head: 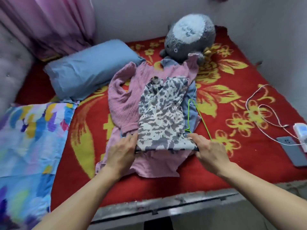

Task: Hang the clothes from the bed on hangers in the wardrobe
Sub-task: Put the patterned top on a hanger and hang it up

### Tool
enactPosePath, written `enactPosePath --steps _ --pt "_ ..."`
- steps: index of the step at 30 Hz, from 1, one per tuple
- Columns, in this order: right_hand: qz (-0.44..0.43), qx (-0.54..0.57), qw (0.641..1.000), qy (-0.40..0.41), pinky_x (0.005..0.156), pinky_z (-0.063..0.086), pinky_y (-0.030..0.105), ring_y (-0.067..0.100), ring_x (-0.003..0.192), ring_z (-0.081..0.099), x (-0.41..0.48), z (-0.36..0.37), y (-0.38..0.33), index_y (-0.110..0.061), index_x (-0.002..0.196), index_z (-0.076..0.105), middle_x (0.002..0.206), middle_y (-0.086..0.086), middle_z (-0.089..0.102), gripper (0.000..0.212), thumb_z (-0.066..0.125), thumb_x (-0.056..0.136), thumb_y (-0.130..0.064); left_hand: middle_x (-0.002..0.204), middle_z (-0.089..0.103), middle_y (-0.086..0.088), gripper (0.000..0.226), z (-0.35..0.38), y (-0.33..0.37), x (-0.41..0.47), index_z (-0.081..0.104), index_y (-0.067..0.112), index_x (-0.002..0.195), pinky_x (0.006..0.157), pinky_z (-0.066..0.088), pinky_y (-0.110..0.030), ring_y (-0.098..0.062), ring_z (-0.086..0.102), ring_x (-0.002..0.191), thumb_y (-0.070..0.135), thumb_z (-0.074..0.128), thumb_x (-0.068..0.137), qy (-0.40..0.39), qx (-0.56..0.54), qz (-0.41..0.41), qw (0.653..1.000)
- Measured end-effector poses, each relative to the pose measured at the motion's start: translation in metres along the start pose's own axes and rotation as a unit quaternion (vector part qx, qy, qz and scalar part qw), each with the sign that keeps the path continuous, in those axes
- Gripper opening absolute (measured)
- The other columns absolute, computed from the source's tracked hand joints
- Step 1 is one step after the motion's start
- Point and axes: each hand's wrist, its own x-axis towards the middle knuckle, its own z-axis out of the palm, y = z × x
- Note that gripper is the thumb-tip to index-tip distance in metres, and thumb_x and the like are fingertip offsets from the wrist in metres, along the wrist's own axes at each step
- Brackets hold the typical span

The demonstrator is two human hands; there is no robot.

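Grip: patterned garment (pixel 162 113) hem stretched between left hand (pixel 121 151) and right hand (pixel 210 151).

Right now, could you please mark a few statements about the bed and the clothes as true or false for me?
1. The left hand and the right hand both grip the near edge of the patterned garment. True.
2. The patterned garment lies on top of the pink garment. True.
3. The green hanger hangs on a rail. False: it lies on the bed, just right of the patterned garment.
4. The plush toy rests on the blue pillow. False: it lies on the red blanket, apart from the pillow.
5. A phone lies at the right side of the bed. True.
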Motion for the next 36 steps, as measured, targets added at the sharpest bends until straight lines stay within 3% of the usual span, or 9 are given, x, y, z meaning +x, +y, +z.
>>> enactPosePath --steps 5,8,12,17,22,26,30,33,36 --pt "-0.042 0.065 0.995 0.061 0.063 0.042 0.037 0.035 0.084 0.067 -0.040 -0.107 -0.006 -0.033 0.126 0.049 0.104 0.003 0.071 0.046 0.065 0.084 -0.026 0.091 0.064 -0.010 0.062 -0.102 0.031 -0.036 0.044 0.015 0.131 0.046 0.046 -0.039 -0.036 0.064 0.071 0.002 0.067 0.075 0.043 -0.021 -0.050 0.998" --pt "-0.079 0.147 0.984 0.070 0.063 0.045 0.034 0.029 0.081 0.067 -0.054 -0.184 -0.018 -0.034 0.119 0.060 0.090 0.005 0.072 0.040 0.072 0.080 -0.033 0.109 0.063 -0.013 0.070 -0.178 0.045 -0.046 0.038 0.021 0.140 0.067 0.048 -0.043 -0.037 0.061 0.094 0.010 0.066 0.077 0.117 -0.096 -0.096 0.984" --pt "-0.124 0.185 0.964 0.147 0.058 0.051 0.041 0.021 0.064 0.063 -0.062 -0.268 -0.035 -0.028 0.084 0.072 0.071 -0.004 0.069 0.018 0.066 0.086 -0.045 0.129 0.055 -0.017 0.062 -0.276 0.055 -0.050 0.047 0.008 0.137 0.099 0.039 -0.041 -0.033 0.050 0.121 0.012 0.048 0.075 0.188 -0.186 -0.104 0.959" --pt "-0.102 0.137 0.940 0.294 0.058 0.039 0.035 0.026 0.069 0.057 -0.072 -0.356 -0.060 -0.021 0.083 0.067 0.071 0.002 0.064 0.037 0.051 0.093 -0.052 0.101 0.069 -0.009 0.036 -0.366 0.067 -0.048 0.064 0.010 0.116 0.080 0.047 -0.027 -0.024 0.064 0.092 0.012 0.041 0.089 0.314 -0.291 -0.116 0.896" --pt "-0.097 0.277 0.908 0.299 0.051 0.036 0.031 0.008 0.051 0.047 -0.058 -0.401 -0.075 -0.012 0.075 0.062 0.058 -0.005 0.053 0.036 0.053 0.097 -0.039 0.082 0.063 0.000 0.025 -0.404 0.070 -0.027 0.063 0.012 0.099 0.062 0.046 -0.014 -0.006 0.056 0.068 0.003 0.039 0.095 0.356 -0.328 -0.098 0.870" --pt "-0.070 0.412 0.886 0.202 0.050 0.038 0.028 0.012 0.050 0.049 -0.029 -0.385 -0.077 -0.004 0.081 0.066 0.064 0.007 0.058 0.026 0.061 0.092 -0.027 0.067 0.054 0.009 0.016 -0.382 0.048 -0.005 0.059 0.020 0.098 0.056 0.040 -0.029 -0.013 0.049 0.058 0.016 0.044 0.098 0.292 -0.323 -0.094 0.895" --pt "-0.054 0.433 0.899 0.029 0.054 0.047 0.024 0.010 0.058 0.060 -0.004 -0.334 -0.070 -0.010 0.085 0.071 0.069 -0.003 0.067 0.019 0.076 0.082 -0.027 0.081 0.069 0.003 0.023 -0.319 0.008 0.015 0.062 0.030 0.096 0.074 0.053 -0.039 -0.023 0.065 0.079 0.042 0.064 0.077 0.146 -0.314 -0.123 0.930" --pt "-0.029 0.376 0.922 -0.088 0.056 0.047 0.021 0.005 0.062 0.063 0.016 -0.281 -0.065 -0.011 0.081 0.074 0.071 -0.007 0.070 0.014 0.080 0.078 -0.023 0.087 0.071 -0.002 0.025 -0.264 -0.015 0.028 0.068 0.022 0.097 0.073 0.052 -0.036 -0.020 0.065 0.083 0.024 0.075 0.074 0.032 -0.283 -0.121 0.951" --pt "0.036 0.235 0.965 -0.111 0.050 0.040 0.023 0.003 0.052 0.055 0.041 -0.220 -0.050 -0.020 0.066 0.068 0.056 -0.012 0.062 0.020 0.075 0.081 -0.032 0.071 0.065 -0.011 0.002 -0.205 -0.030 0.039 0.067 0.009 0.072 0.058 0.039 -0.036 -0.028 0.063 0.072 0.011 0.068 0.073 -0.034 -0.205 -0.122 0.971"
